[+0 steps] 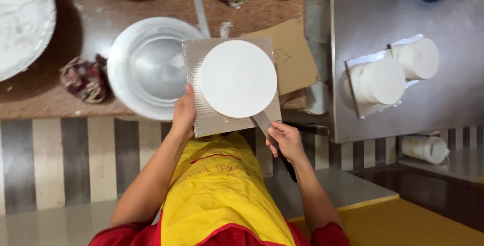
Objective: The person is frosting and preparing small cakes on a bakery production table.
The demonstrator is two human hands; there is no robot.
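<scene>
Round smooth white cake (238, 78) on ribbed silver board (201, 110), left hand (184, 117) gripping board edge, right hand (285, 140) gripping flat metal spatula (262, 121).

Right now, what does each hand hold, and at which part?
The left hand grips the square silver cake board at its near left edge. The right hand holds a metal spatula by its handle, blade under the round white cake.

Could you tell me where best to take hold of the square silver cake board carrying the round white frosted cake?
I'd grip the square silver cake board at a bare near corner, coming from the person's side, thumb on top. The round white frosted cake leaves only the corners free, the left hand already holds that edge, and the right hand works a flat metal blade at the other corner.
</scene>
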